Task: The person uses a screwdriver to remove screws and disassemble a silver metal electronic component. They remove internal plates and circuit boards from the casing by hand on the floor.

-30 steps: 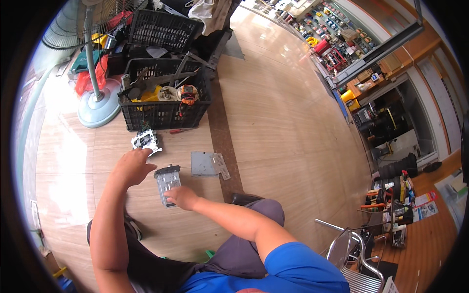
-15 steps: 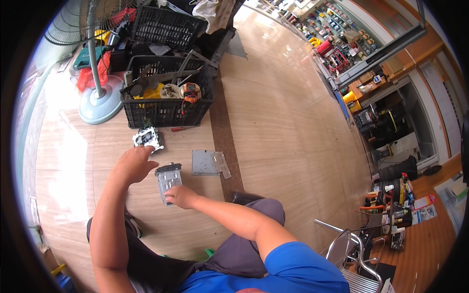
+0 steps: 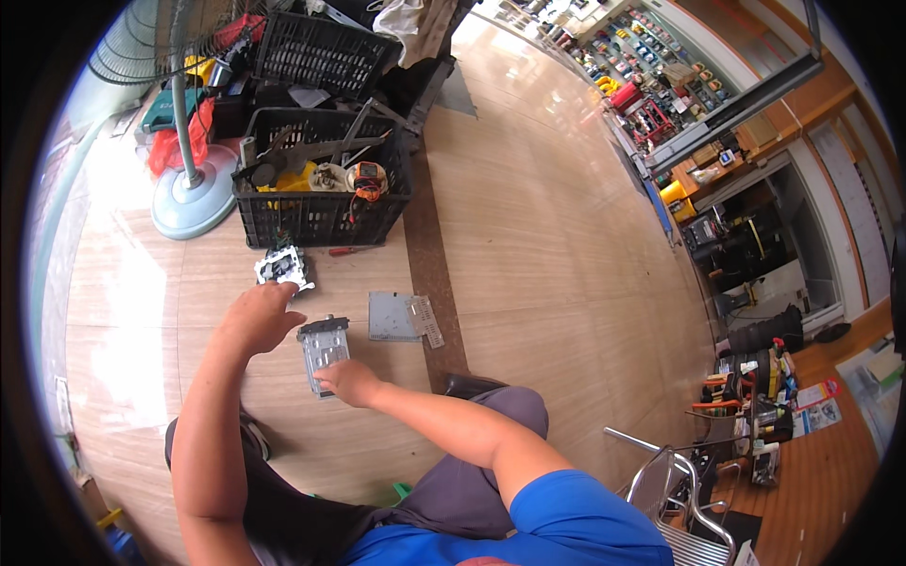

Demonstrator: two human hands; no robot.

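Observation:
On the floor in front of me lies a flat grey metal box-shaped unit [image 3: 324, 347] with a dark front strip at its far end. My right hand [image 3: 349, 382] grips its near right edge, the fingers partly hidden by the hand. My left hand [image 3: 257, 319] is to the left of the unit, thumb spread away from the fingers. Its fingertips overlap the near edge of a white and black mechanism [image 3: 283, 268]; whether they touch it cannot be told. Right of the unit, a flat grey metal plate [image 3: 393, 316] lies beside a narrow perforated metal strip [image 3: 426, 322].
Beyond the mechanism stands a black plastic crate [image 3: 321, 219] of tools and parts, with a red-handled screwdriver [image 3: 347, 251] at its foot. A fan's round base [image 3: 194, 203] is to its left. A metal chair [image 3: 694, 514] stands at the lower right, near a cluttered wooden counter [image 3: 812, 476].
The view has shifted very slightly. Both hands and the parts on the floor keep the same places relative to one another.

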